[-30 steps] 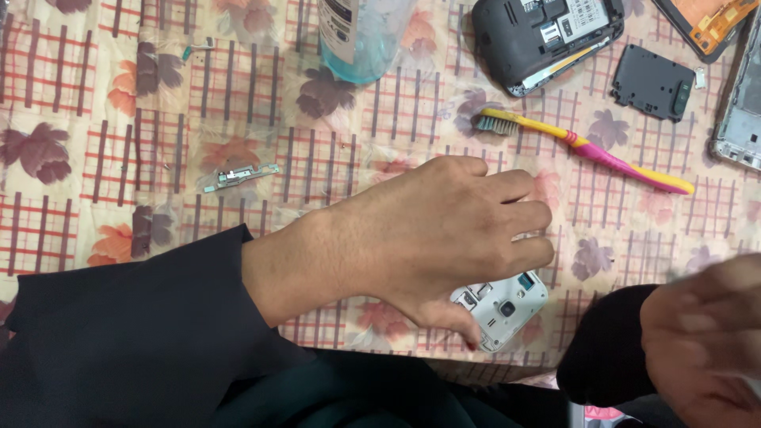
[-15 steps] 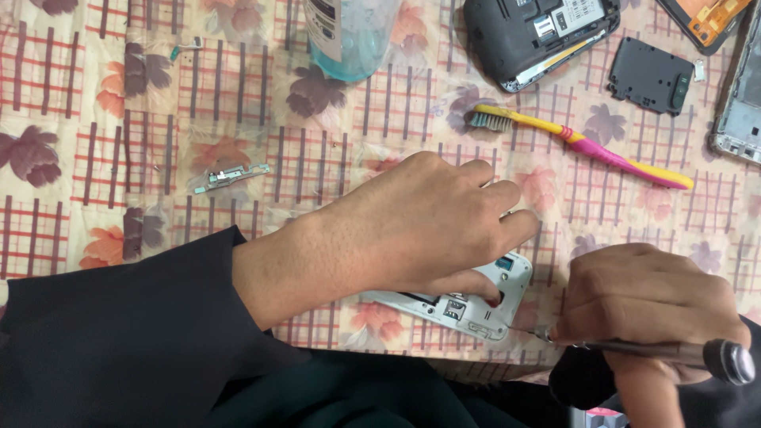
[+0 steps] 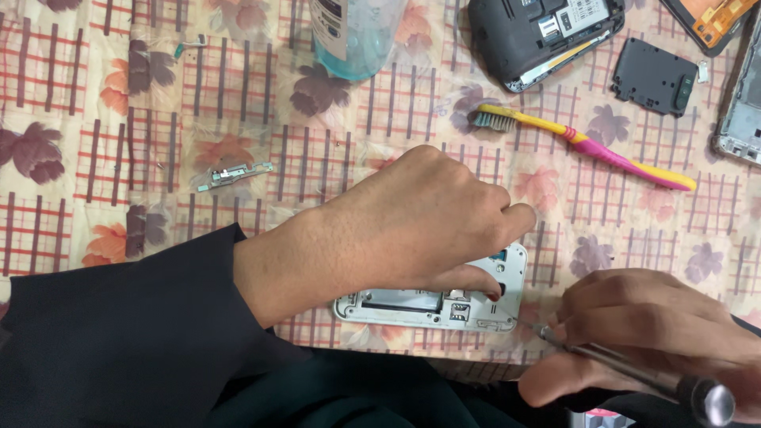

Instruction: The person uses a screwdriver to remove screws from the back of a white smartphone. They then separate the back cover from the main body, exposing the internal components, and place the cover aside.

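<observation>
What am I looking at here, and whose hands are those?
The picture comes from a camera on a person's head, looking down, so these are that person's own two hands. The left hand presses down on a white phone frame lying open on a flowered cloth. The right hand holds a thin screwdriver with its tip at the frame's edge. Farther back lie a toothbrush, a black phone body, a small black cover, a clear bottle of blue liquid and a tiny metal part. More phone pieces show at the right edge, too cut off to tell apart.
</observation>
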